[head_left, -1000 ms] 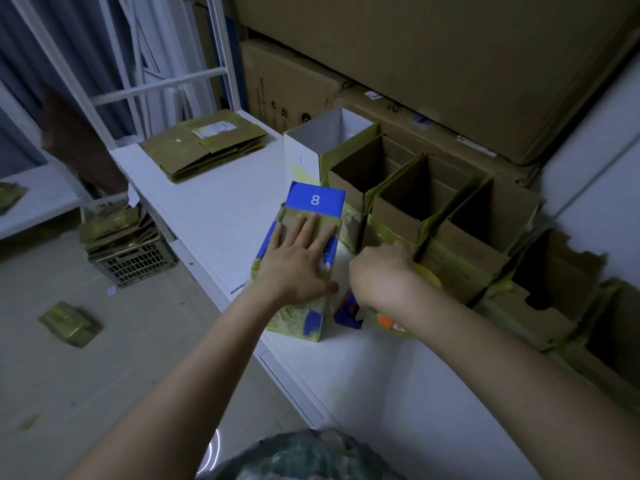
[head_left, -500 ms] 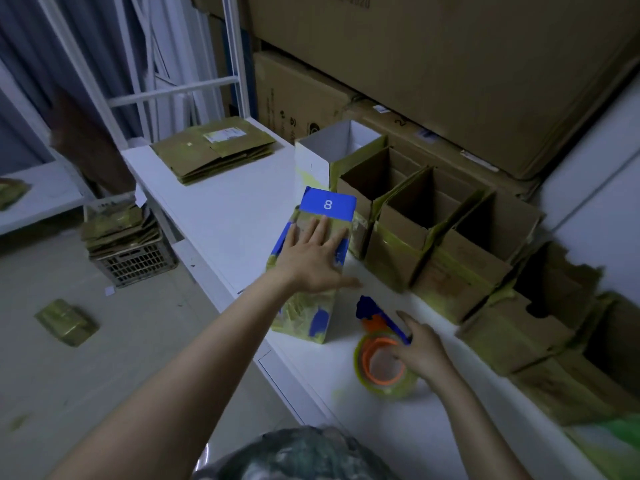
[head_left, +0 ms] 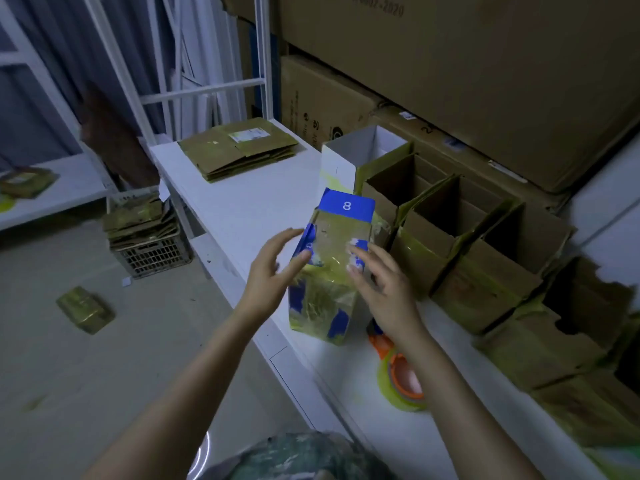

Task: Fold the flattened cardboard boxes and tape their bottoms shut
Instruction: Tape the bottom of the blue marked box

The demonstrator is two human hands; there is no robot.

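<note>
I see the blue taped cardboard box [head_left: 329,271] with a white 8 standing on the white table [head_left: 249,209] between my left hand [head_left: 270,271] and right hand [head_left: 384,292], both spread and only touching it; I think several brown folded boxes [head_left: 485,271] are done, and a flat stack [head_left: 239,147] is left.

The blue box marked 8 [head_left: 329,282] stands between the left grip [head_left: 273,271] and the right grip [head_left: 384,289] and fills the gap between them. To the right of the right grip, a row of open brown boxes [head_left: 478,244] stands packed side by side. The nearest is just beside the blue box, so that side is walled off. Beyond both grips a white open box [head_left: 343,161] and the large stacked cartons [head_left: 467,81] close the far side. A tape roll [head_left: 401,375] lies under the right wrist. Left of the left grip, bare tabletop [head_left: 242,209] runs open to a stack of flattened boxes [head_left: 239,147], well apart, and to the table's edge.
</note>
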